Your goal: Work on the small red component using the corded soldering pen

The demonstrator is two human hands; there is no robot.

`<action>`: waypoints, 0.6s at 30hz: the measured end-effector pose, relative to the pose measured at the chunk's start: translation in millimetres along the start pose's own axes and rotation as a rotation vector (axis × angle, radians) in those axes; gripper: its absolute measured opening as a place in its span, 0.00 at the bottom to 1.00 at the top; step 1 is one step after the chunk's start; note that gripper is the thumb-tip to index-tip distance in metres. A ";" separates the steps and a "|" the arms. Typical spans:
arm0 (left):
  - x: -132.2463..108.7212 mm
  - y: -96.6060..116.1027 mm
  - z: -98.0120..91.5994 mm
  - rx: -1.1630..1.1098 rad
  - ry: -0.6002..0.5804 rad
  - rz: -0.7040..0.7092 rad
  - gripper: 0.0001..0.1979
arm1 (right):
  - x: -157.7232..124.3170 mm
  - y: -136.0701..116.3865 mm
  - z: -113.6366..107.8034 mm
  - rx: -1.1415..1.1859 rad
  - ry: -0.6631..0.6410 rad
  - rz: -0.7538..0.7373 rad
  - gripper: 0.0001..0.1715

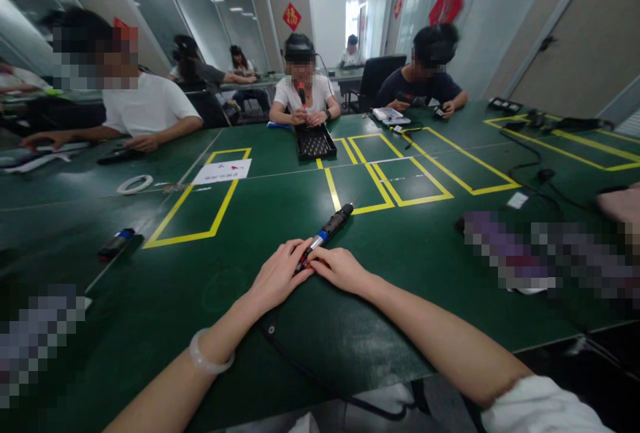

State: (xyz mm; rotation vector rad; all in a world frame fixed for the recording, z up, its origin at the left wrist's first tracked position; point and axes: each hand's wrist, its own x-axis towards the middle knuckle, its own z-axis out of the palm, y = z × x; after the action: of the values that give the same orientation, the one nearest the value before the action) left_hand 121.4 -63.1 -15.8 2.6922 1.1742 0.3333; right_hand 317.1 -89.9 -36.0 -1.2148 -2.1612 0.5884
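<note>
left hand (280, 274) and right hand (345, 270) meet at the near edge of the green table (400, 240), both grasping the rear of an electric screwdriver (325, 234). left palm down, fingers over the casing from the left; right closes in from the right, fingertips against it. driver lies between them, blue-banded body and black nose projecting beyond the fingers, thin bit pointing far and right. pale bracelet (209, 353) on left wrist. black cable (310, 373) below the hands, toward the near edge. left: second blue-and-black tool (117, 244), well apart. far: black bit case (320, 155) before a seated co-worker (305, 96).
</note>
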 end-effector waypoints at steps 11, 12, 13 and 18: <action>25.3 -54.7 -8.6 0.085 0.047 -0.171 0.29 | -3.3 0.9 -4.8 -0.024 -0.025 0.007 0.08; 25.6 -65.4 -11.0 0.095 0.051 -0.203 0.30 | -3.5 1.7 -4.9 -0.024 -0.026 0.006 0.08; 25.1 -77.2 -13.5 0.106 0.053 -0.240 0.30 | -3.6 2.6 -5.0 -0.025 -0.027 0.006 0.08; 10.7 -146.8 -27.8 0.156 0.054 -0.483 0.32 | -3.7 5.6 -3.2 -0.029 -0.036 -0.005 0.07</action>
State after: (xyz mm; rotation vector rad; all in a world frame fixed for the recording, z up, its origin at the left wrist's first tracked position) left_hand 18.5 45.3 -25.6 2.4177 1.8754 0.2461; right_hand 324.2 -90.1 -38.2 -1.2231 -2.2090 0.5827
